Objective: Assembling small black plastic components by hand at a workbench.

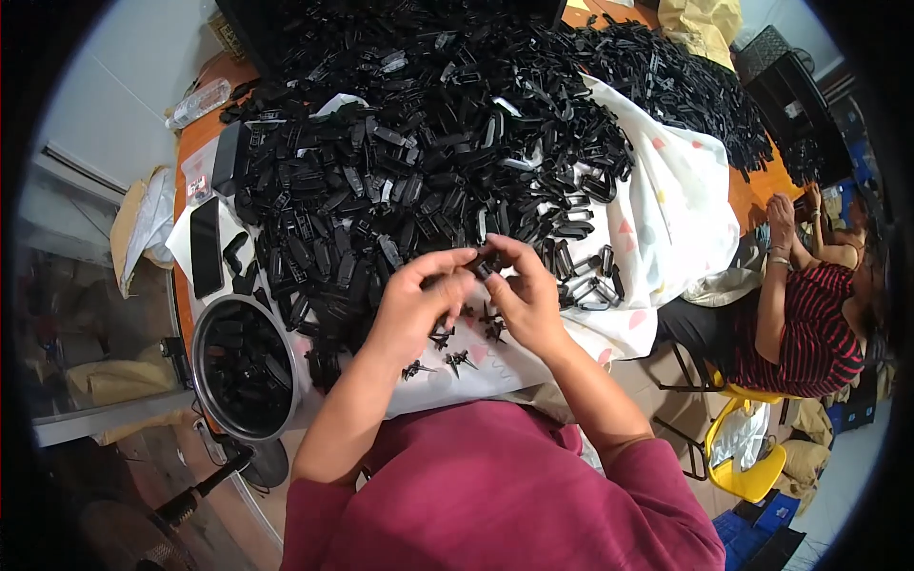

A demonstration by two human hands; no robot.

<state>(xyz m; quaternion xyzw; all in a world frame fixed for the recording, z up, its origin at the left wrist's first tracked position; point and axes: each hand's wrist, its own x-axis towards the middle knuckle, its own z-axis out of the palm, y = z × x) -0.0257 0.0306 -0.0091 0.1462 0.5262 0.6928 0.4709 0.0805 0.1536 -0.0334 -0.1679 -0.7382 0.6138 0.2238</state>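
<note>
My left hand (pixel 419 300) and my right hand (pixel 522 290) meet over the near edge of the table, fingertips pinched together on a small black plastic part (pixel 482 265). Just beyond them rises a big heap of black plastic parts (pixel 419 143) that covers most of the table. Several small spiky black offcuts (pixel 455 360) lie on the white cloth (pixel 666 209) below my hands.
A round metal pot (pixel 214 328) holding black parts stands at the left near corner. A black phone (pixel 205 246) lies beside it. A plastic bottle (pixel 198 103) lies at the far left. A person in a striped shirt (pixel 809 328) sits at right on a yellow chair (pixel 752 457).
</note>
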